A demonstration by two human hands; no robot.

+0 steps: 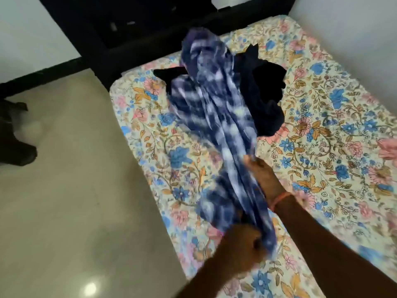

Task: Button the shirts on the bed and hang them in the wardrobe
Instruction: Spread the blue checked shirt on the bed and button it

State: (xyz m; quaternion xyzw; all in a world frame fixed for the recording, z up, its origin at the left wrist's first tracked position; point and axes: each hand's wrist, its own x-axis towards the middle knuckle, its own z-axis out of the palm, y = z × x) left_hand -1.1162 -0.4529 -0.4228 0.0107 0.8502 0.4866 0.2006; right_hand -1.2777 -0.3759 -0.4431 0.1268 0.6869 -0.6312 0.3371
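A blue-and-white tie-dye shirt (217, 117) is stretched lengthwise above the bed (322, 117), blurred by motion. My left hand (242, 246) is closed on its near end at the bottom of the view. My right hand (264, 177), with an orange band on the wrist, grips the shirt's right edge a little farther up. Behind the shirt lies a crumpled pile of dark, black and navy clothes (264, 93) on the floral sheet.
The bed's left edge runs along a beige tiled floor (71, 179). A black headboard and dark furniture (133, 24) stand at the far end. White walls close the right side. A dark object (12, 134) sits on the floor at the far left.
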